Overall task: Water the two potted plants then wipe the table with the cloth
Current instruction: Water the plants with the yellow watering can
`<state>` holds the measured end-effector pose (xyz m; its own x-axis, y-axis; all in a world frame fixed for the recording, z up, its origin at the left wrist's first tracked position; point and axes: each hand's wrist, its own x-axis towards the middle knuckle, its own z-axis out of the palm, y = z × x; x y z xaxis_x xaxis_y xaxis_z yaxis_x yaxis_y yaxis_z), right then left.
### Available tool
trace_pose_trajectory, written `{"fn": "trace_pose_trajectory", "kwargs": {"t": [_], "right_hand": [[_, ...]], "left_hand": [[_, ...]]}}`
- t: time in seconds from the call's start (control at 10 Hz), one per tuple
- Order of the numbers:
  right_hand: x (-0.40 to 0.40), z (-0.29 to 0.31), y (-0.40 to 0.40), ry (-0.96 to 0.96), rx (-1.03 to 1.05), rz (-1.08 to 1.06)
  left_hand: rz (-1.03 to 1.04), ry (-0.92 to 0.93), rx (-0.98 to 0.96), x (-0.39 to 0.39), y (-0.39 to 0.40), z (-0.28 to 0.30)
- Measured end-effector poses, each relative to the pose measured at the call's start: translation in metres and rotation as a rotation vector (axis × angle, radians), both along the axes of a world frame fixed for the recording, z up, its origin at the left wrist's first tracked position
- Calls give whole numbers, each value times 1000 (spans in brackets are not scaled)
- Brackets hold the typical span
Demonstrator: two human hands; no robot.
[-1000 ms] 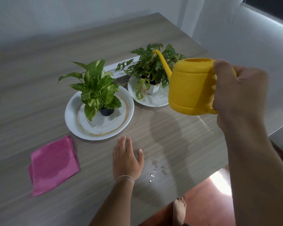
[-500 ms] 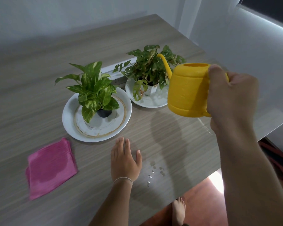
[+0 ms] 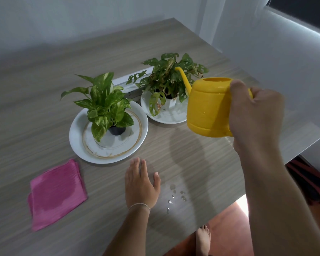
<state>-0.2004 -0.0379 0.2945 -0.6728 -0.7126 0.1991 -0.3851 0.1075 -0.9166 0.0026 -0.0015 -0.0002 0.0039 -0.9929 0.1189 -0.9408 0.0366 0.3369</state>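
Note:
My right hand [image 3: 255, 115] grips the handle of a yellow watering can [image 3: 207, 106], held in the air with its thin spout reaching into the leaves of the right plant [image 3: 170, 76], which stands in a white pot on a white plate [image 3: 166, 117]. The left plant [image 3: 103, 100], in a small black pot, stands on a larger white plate [image 3: 78, 141]. My left hand [image 3: 139, 183] lies flat and open on the wooden table [image 3: 192, 163]. A folded pink cloth [image 3: 55, 194] lies at the front left. Water drops [image 3: 175, 196] sit just right of my left hand.
A white strip [image 3: 127, 82] lies on the table behind the plants. The table's right edge and front right corner are close to my right arm. Below the edge are a red floor and a bare foot [image 3: 202, 239]. White walls surround the table.
The watering can and my right hand have dropped slightly and shifted left, nearer the right plant. My left hand has stayed flat on the table.

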Motion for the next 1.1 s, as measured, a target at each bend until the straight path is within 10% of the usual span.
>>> {"fn": "trace_pose_trajectory", "kwargs": {"t": [1.1], "right_hand": [[4, -5, 6, 47, 15, 21]], "left_hand": [[3, 9, 6, 0, 0, -1]]}}
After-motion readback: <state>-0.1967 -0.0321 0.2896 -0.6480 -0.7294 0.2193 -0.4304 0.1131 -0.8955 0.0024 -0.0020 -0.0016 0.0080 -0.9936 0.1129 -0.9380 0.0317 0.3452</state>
